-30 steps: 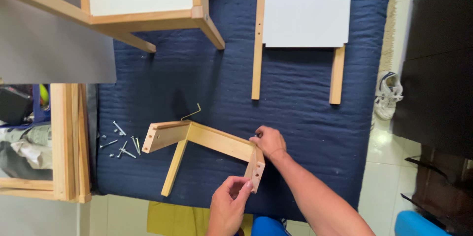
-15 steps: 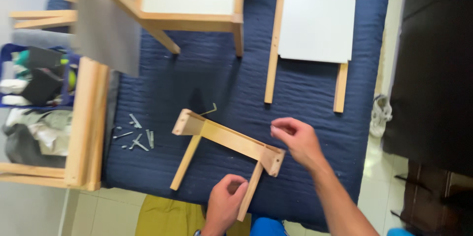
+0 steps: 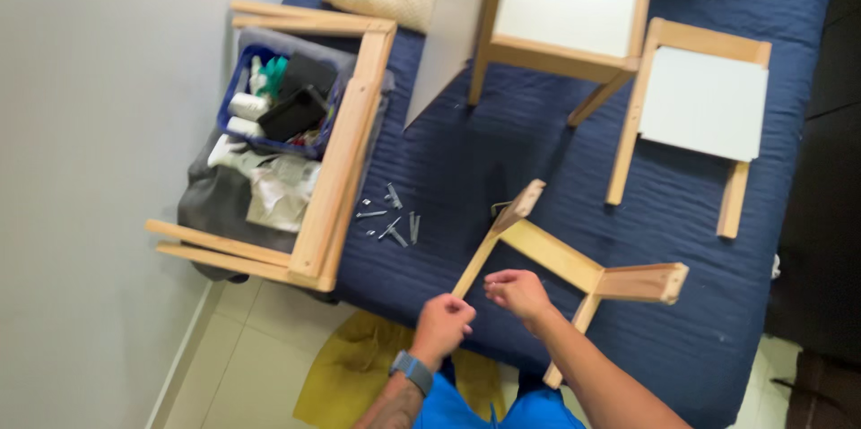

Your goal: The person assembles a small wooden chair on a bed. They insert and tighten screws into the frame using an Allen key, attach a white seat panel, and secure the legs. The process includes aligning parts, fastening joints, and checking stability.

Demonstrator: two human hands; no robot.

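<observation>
At the near edge of the blue quilted bed [image 3: 502,169], the pale wooden leg frame [image 3: 574,263] lies tilted. The left hand [image 3: 444,326] grips its near-left leg; the right hand [image 3: 518,293], fingers curled, hovers beside it. Loose metal screws [image 3: 390,223] lie left.

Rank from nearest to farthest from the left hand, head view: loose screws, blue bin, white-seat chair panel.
Measured from the left hand:
1. Loose screws, on the navy mattress just up and left of the hand.
2. Blue bin, farther up-left, inside the wooden frame.
3. White-seat chair panel, far upper right, flat on the mattress.
</observation>
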